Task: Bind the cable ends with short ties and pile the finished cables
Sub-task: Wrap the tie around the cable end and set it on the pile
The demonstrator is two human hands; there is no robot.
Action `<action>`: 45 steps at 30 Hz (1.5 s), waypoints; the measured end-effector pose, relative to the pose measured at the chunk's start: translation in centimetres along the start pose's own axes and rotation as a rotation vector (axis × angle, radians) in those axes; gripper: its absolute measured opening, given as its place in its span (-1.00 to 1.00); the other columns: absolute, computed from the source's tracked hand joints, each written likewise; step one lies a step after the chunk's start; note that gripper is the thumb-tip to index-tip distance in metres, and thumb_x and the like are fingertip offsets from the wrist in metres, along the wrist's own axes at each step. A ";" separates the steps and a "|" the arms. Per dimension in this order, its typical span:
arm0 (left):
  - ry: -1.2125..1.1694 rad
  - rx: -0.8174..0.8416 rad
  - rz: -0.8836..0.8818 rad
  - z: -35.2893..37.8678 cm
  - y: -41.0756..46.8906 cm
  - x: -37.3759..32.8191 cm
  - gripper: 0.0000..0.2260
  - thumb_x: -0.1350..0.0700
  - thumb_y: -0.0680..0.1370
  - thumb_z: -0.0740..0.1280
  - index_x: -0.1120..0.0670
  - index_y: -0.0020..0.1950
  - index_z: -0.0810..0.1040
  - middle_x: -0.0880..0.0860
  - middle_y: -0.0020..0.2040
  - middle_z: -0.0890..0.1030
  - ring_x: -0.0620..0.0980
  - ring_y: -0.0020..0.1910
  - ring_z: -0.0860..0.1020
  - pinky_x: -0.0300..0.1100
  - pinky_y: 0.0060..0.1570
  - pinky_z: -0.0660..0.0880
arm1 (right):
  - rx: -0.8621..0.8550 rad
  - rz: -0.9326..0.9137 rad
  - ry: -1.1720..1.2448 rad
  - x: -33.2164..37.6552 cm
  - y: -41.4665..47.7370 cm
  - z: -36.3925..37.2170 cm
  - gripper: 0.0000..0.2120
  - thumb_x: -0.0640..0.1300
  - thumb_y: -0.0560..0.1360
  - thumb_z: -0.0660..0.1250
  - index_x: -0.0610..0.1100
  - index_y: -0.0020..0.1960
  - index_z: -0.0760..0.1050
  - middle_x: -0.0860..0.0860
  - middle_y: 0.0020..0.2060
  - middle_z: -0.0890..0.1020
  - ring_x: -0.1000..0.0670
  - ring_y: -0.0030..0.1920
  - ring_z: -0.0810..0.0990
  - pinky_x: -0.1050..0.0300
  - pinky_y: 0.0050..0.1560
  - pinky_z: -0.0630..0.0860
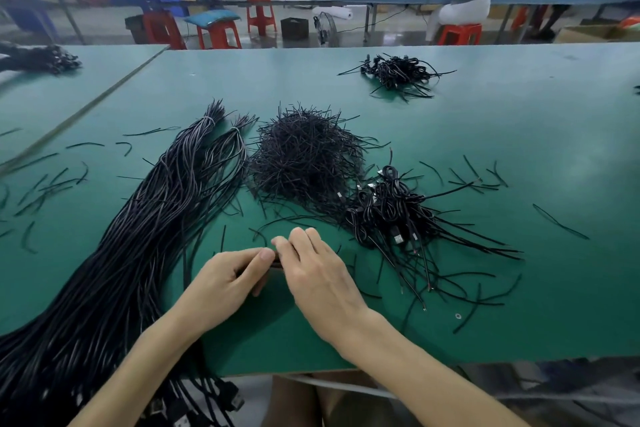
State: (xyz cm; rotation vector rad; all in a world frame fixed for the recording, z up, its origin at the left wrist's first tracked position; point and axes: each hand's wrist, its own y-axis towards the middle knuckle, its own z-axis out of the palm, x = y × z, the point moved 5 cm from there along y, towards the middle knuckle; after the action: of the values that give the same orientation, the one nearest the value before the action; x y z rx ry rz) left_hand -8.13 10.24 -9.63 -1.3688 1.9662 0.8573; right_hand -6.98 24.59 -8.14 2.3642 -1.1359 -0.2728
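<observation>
One green desk [485,135] carries everything. Its largest load, a long bundle of loose black cables [138,236], runs from the near left corner, where it hangs over the edge, toward the middle. Just right of it sits a bristling heap of short ties [304,159], and touching that heap's near right side lies the pile of finished cables [391,215]. A smaller pile [398,74] rests near the far edge. By the near edge, the left hand [225,284] curls, thumb and fingers pinching a dark cable piece [277,264], mostly hidden. The right hand [318,274] bends its fingers over that piece; its grip is hidden.
</observation>
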 end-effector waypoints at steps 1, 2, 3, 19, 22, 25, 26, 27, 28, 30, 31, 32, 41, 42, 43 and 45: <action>-0.003 -0.010 0.011 0.0 0.0 -0.2 -0.56 -0.30 0.68 0.07 -0.19 -0.25 0.57 -0.03 -0.43 0.49 -0.13 -0.47 0.37 -0.24 -0.39 0.29 | 0.016 0.006 0.006 -0.1 0.0 0.1 -0.65 -0.38 0.44 0.41 -0.23 0.21 0.53 -0.06 -0.06 0.52 -0.08 -0.04 0.51 0.08 -0.03 0.55; -0.009 -0.029 0.014 0.0 0.1 -0.3 -0.60 -0.23 0.70 0.09 -0.24 -0.27 0.54 -0.05 -0.43 0.47 -0.14 -0.46 0.36 -0.25 -0.39 0.28 | 0.021 0.004 0.006 0.0 0.1 0.2 -0.71 -0.34 0.49 0.41 -0.22 0.20 0.53 -0.05 -0.06 0.51 -0.07 -0.05 0.50 0.08 -0.02 0.54; -0.017 -0.054 0.007 -0.1 0.1 -0.4 -0.62 -0.17 0.70 0.12 -0.25 -0.28 0.52 -0.05 -0.43 0.45 -0.15 -0.45 0.35 -0.26 -0.40 0.28 | 0.021 -0.004 0.018 0.1 0.1 0.3 -0.77 -0.26 0.56 0.38 -0.21 0.22 0.53 -0.04 -0.06 0.51 -0.06 -0.04 0.50 0.08 -0.01 0.54; -0.024 -0.096 -0.004 -0.3 0.1 0.3 -0.55 -0.12 0.70 0.17 0.05 -0.32 0.47 0.07 -0.42 0.44 -0.13 -0.43 0.32 -0.21 -0.39 0.24 | -0.004 0.036 0.207 -0.2 0.1 0.5 -0.75 -0.01 0.66 0.25 -0.20 0.08 0.54 -0.04 -0.12 0.52 -0.03 -0.09 0.46 0.08 -0.08 0.51; 0.016 -0.036 -0.008 0.1 0.1 0.6 -0.56 -0.18 0.66 0.13 0.04 -0.31 0.43 -0.06 -0.46 0.39 -0.15 -0.44 0.30 -0.23 -0.39 0.22 | 0.024 0.031 0.256 -0.3 -0.1 0.6 -0.88 -0.15 0.63 0.33 -0.21 0.06 0.55 -0.05 -0.12 0.52 -0.05 -0.09 0.45 0.08 -0.11 0.51; 0.111 -0.050 0.018 0.2 -0.2 0.6 -0.58 -0.22 0.66 0.08 -0.06 -0.29 0.47 -0.10 -0.47 0.43 -0.13 -0.47 0.36 -0.29 -0.41 0.24 | 0.068 0.058 0.311 -0.7 -0.1 0.7 -0.90 -0.22 0.62 0.32 -0.23 0.10 0.56 -0.07 -0.07 0.54 -0.07 -0.02 0.47 0.00 -0.02 0.54; 0.149 -0.060 0.037 0.2 -0.3 0.4 -0.57 -0.23 0.67 0.05 -0.08 -0.26 0.49 -0.10 -0.45 0.47 -0.10 -0.47 0.41 -0.29 -0.40 0.27 | 0.079 0.094 0.365 -0.9 -0.1 0.7 -0.87 -0.21 0.63 0.31 -0.23 0.13 0.56 -0.07 -0.04 0.55 -0.07 0.03 0.48 0.00 0.05 0.54; 0.194 -0.070 0.056 0.3 -0.3 0.1 -0.55 -0.24 0.68 0.02 -0.08 -0.25 0.49 -0.09 -0.42 0.51 -0.06 -0.45 0.45 -0.28 -0.39 0.30 | 0.085 0.140 0.429 -1.3 0.0 0.6 -0.85 -0.21 0.63 0.31 -0.23 0.16 0.56 -0.07 0.00 0.56 -0.06 0.09 0.47 0.01 0.10 0.53; 0.234 -0.082 0.066 0.3 -0.2 0.0 -0.54 -0.24 0.70 -0.01 -0.10 -0.24 0.48 -0.08 -0.39 0.53 -0.03 -0.43 0.48 -0.26 -0.38 0.31 | 0.089 0.179 0.485 -1.5 -0.1 0.5 -0.82 -0.20 0.63 0.32 -0.22 0.19 0.55 -0.05 0.03 0.56 -0.04 0.13 0.47 0.02 0.15 0.51; 0.267 -0.104 0.053 0.4 -0.1 0.1 -0.59 -0.24 0.67 -0.02 -0.14 -0.26 0.43 -0.10 -0.35 0.55 -0.01 -0.41 0.49 -0.24 -0.39 0.29 | 0.108 0.207 0.537 -1.7 0.0 0.6 -0.79 -0.17 0.63 0.31 -0.20 0.24 0.54 -0.03 0.06 0.56 -0.01 0.18 0.45 0.02 0.19 0.49; 0.262 -0.111 0.048 0.4 -0.1 0.1 -0.61 -0.23 0.66 -0.01 -0.15 -0.26 0.42 -0.11 -0.35 0.55 -0.01 -0.41 0.49 -0.23 -0.39 0.28 | 0.113 0.205 0.542 -1.6 0.1 0.6 -0.77 -0.15 0.63 0.32 -0.19 0.25 0.54 -0.02 0.06 0.56 -0.01 0.18 0.45 0.01 0.20 0.49; 0.247 -0.118 0.046 0.3 0.0 0.2 -0.62 -0.22 0.66 0.00 -0.14 -0.24 0.44 -0.10 -0.34 0.55 -0.02 -0.42 0.48 -0.22 -0.39 0.28 | 0.105 0.194 0.531 -1.5 0.2 0.6 -0.76 -0.13 0.63 0.33 -0.19 0.27 0.54 -0.02 0.07 0.56 -0.01 0.18 0.46 0.00 0.20 0.49; -0.367 -0.347 -0.205 -2.0 0.0 1.4 -0.56 -0.09 0.72 0.09 0.10 -0.29 0.30 -0.07 -0.43 0.26 -0.10 -0.48 0.20 -0.28 -0.49 0.19 | -0.185 0.267 0.181 -1.8 0.2 -0.7 -0.39 -0.07 0.55 0.43 -0.22 0.51 0.30 -0.12 0.37 0.39 -0.11 0.38 0.40 -0.03 0.41 0.34; -0.388 -0.342 -0.209 -2.0 0.0 1.3 -0.57 -0.09 0.73 0.08 0.11 -0.26 0.33 -0.06 -0.42 0.24 -0.09 -0.48 0.18 -0.28 -0.50 0.17 | -0.165 0.338 0.231 -2.4 0.3 -0.5 -0.45 -0.09 0.57 0.41 -0.20 0.47 0.32 -0.08 0.33 0.40 -0.09 0.33 0.41 0.00 0.36 0.35; -0.400 -0.328 -0.211 -2.0 0.0 1.2 -0.57 -0.09 0.73 0.08 0.12 -0.25 0.34 -0.05 -0.42 0.22 -0.08 -0.47 0.16 -0.27 -0.50 0.15 | -0.122 0.406 0.255 -2.9 0.6 -0.1 -0.51 -0.09 0.59 0.39 -0.18 0.45 0.32 -0.06 0.29 0.40 -0.07 0.27 0.41 0.04 0.30 0.33; -0.424 -0.305 -0.222 -1.8 0.1 1.0 -0.57 -0.08 0.73 0.07 0.14 -0.24 0.35 -0.03 -0.41 0.20 -0.06 -0.46 0.14 -0.25 -0.50 0.13 | -0.018 0.470 0.186 -3.9 1.5 0.7 -0.60 -0.06 0.63 0.33 -0.14 0.40 0.34 -0.03 0.24 0.39 -0.06 0.21 0.39 0.07 0.23 0.28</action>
State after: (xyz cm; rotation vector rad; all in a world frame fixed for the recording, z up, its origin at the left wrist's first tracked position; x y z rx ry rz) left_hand -8.69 8.30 -9.23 -1.3984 1.3765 1.2561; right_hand -10.76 26.60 -8.06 1.9817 -1.5359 0.0983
